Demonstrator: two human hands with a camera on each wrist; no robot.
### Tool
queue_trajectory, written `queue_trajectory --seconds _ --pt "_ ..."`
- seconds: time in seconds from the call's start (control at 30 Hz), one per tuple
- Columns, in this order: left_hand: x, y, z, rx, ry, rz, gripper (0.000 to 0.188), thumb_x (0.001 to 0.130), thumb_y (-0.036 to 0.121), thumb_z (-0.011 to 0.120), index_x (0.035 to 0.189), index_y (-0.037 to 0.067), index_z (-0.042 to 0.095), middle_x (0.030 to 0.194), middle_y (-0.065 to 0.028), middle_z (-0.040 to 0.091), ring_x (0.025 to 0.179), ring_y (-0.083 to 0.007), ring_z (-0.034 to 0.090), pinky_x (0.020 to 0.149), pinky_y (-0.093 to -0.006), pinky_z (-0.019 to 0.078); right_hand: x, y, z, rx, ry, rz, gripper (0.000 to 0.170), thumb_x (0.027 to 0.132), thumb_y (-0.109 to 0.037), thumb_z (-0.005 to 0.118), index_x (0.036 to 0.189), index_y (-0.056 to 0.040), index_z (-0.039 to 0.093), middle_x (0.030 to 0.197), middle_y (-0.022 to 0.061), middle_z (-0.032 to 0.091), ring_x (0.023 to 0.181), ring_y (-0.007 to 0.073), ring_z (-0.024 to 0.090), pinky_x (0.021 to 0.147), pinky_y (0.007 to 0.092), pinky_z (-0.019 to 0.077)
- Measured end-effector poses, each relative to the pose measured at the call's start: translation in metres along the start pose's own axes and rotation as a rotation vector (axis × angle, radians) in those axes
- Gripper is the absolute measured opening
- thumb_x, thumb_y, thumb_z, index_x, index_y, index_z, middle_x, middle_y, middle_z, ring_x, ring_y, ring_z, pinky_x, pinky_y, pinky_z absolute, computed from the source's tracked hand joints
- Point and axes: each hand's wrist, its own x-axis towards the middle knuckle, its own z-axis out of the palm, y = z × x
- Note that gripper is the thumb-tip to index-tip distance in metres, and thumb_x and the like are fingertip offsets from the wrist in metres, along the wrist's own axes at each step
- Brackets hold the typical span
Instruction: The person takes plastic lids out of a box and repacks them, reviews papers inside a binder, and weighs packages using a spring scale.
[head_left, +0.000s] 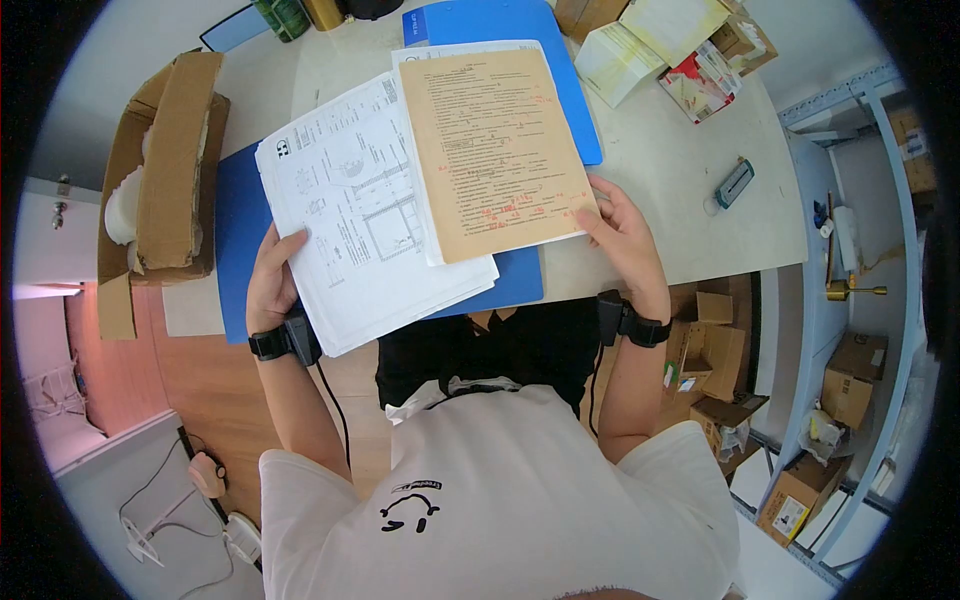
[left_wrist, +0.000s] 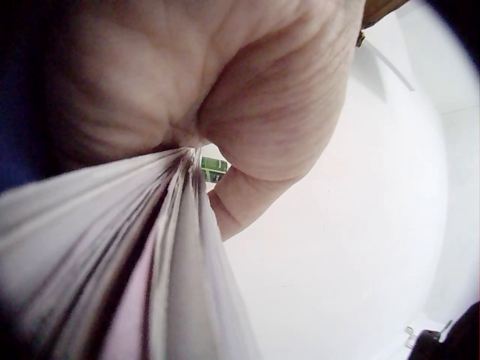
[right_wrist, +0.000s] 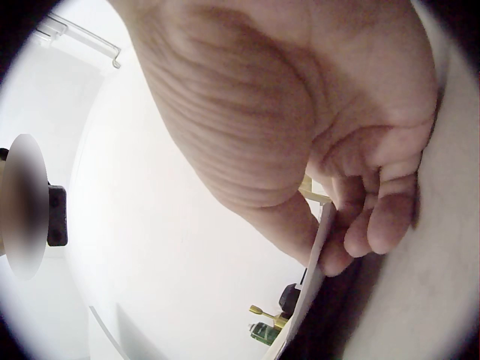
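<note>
My left hand [head_left: 270,280] grips the left edge of a thick stack of white printed sheets [head_left: 350,200] with drawings on them, thumb on top. In the left wrist view the loose page edges [left_wrist: 161,255] fan out below the palm. A tan printed paper [head_left: 490,150] with red handwriting overlaps the right part of the stack. My right hand [head_left: 628,235] pinches the lower right corner of the tan paper, thumb above and fingers below. Its edge [right_wrist: 311,259] shows between thumb and fingers in the right wrist view. A blue folder [head_left: 237,230] lies under the white stack.
Another blue folder [head_left: 575,100] lies at the back of the table. An open cardboard box [head_left: 180,170] stands on the left. Small boxes [head_left: 665,40] sit at the back right, with a teal object [head_left: 735,183] nearer. A shelf unit [head_left: 800,330] stands on the right.
</note>
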Motion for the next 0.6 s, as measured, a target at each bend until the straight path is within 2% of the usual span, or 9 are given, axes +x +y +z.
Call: queue_trajectory --seconds 0.6 --pt "0.0004 0.0006 0.0013 -0.003 -0.008 0.003 0.062 0.092 0.004 0.061 0.144 -0.011 0.031 0.139 -0.0288 0.052 0.120 -0.0335 0.062 0.098 -0.0409 0.0559 0.0012 0.0019 -0.0011 0.008 0.015 -0.022 0.052 0.097 -0.017 0.066 0.142 -0.0002 0.046 0.107 0.0067 0.072 0.080 0.0066 0.056 0.069 0.0228 0.0452"
